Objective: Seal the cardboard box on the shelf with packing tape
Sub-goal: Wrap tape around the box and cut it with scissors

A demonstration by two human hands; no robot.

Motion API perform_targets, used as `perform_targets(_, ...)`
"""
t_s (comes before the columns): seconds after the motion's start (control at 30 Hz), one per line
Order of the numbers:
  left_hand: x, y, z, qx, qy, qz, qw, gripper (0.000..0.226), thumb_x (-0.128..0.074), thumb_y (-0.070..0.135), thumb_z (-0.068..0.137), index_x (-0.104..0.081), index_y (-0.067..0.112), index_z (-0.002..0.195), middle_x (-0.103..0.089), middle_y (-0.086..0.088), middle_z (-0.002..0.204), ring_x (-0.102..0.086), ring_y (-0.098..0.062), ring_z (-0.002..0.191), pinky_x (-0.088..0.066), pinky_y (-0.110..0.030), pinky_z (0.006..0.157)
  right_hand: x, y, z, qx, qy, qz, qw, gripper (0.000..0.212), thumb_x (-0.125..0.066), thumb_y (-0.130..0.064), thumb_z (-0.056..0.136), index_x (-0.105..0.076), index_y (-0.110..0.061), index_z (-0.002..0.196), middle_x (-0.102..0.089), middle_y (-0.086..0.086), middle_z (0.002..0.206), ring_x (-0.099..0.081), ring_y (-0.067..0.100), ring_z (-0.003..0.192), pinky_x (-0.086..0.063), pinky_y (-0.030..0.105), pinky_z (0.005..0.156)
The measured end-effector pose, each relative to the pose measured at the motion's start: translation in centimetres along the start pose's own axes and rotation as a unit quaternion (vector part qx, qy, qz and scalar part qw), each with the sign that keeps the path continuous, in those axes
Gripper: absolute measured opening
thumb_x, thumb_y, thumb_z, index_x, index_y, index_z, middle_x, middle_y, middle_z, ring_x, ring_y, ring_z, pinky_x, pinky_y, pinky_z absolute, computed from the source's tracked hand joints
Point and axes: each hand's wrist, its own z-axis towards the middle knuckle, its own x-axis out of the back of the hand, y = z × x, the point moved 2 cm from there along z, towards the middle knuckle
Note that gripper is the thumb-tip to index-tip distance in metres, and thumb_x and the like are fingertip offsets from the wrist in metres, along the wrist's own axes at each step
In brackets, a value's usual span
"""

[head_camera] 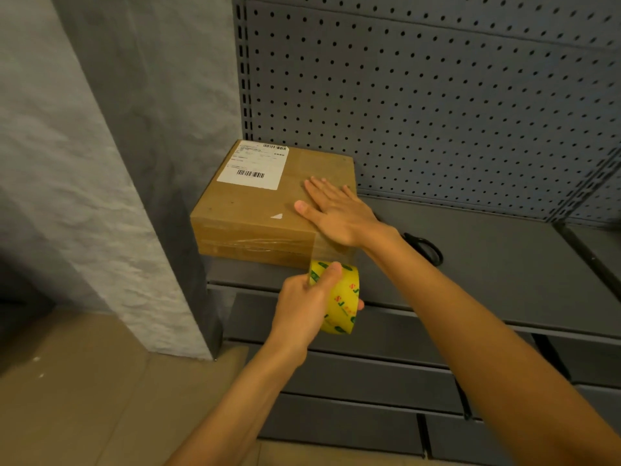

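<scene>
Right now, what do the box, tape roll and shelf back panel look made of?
Box: brown corrugated cardboard by the look, matte, with a white paper label.
Tape roll: glossy clear plastic film, yellowish, printed; a strip runs up to the box under the right hand.
Back panel: probably painted sheet metal, grey, matte, with regular punched holes.

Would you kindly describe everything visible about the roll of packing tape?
The tape roll is clear tape that looks yellow, with green and red printed marks. It is held on edge just below and in front of the cardboard box, off the shelf. The left hand grips it, thumb over the top. A clear strip seems to run up onto the box's right front corner.
</scene>
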Motion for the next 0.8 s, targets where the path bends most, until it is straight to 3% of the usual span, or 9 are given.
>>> perform_targets(0.17,0.4,-0.8,-0.2,0.086,-0.008,0.005,0.996,0.036,-0.052,0.038,0.094,-0.066,0.005,0.092,-0.072,-0.013,0.070,-0.067,-0.020,0.058,-0.054,-0.025,0.059,0.0,0.0,-0.1,0.000,0.002,0.006,1.000,0.070,-0.011,-0.063,0.094,-0.001,-0.024,0.152,0.004,-0.007,0.160,0.007,0.008,0.146,0.005,0.038,0.119)
perform_targets(0.4,0.3,-0.9,-0.3,0.096,0.004,0.025,0.995,0.040,-0.051,0.042,0.094,-0.065,0.004,0.092,-0.072,-0.017,0.071,-0.067,-0.023,0.058,-0.053,-0.020,0.053,0.1,0.0,0.1,-0.003,0.003,0.011,1.000,0.071,-0.011,-0.064,0.094,-0.002,-0.024,0.152,0.004,-0.007,0.160,0.007,0.008,0.146,0.006,0.038,0.119)
perform_targets(0.53,0.7,-0.6,-0.5,0.101,-0.013,0.038,0.994,0.047,-0.048,0.051,0.092,-0.067,0.008,0.094,-0.073,-0.015,0.073,-0.070,-0.018,0.060,-0.053,-0.019,0.057,0.1,-0.1,0.1,-0.001,0.003,0.008,1.000,0.071,-0.012,-0.064,0.094,-0.003,-0.023,0.152,0.003,-0.006,0.160,0.006,0.009,0.146,0.006,0.038,0.119)
perform_targets(0.67,0.6,-0.8,-0.4,0.096,-0.032,0.034,0.994,0.043,-0.050,0.052,0.090,-0.066,0.012,0.098,-0.074,-0.013,0.079,-0.072,-0.020,0.074,-0.054,-0.027,0.072,0.4,-0.1,0.3,-0.004,0.010,0.031,0.999,0.071,-0.018,-0.063,0.095,-0.007,-0.023,0.152,-0.001,-0.005,0.160,0.003,0.010,0.146,0.005,0.038,0.119)
perform_targets(0.8,0.2,-0.9,-0.2,0.106,-0.034,0.032,0.993,0.036,-0.056,0.043,0.091,-0.064,0.010,0.102,-0.074,-0.014,0.079,-0.072,-0.021,0.070,-0.053,-0.026,0.066,1.0,0.2,0.4,0.004,0.007,0.061,0.998,0.073,-0.029,-0.063,0.093,-0.015,-0.022,0.152,-0.008,-0.002,0.160,-0.003,0.013,0.147,0.001,0.040,0.119)
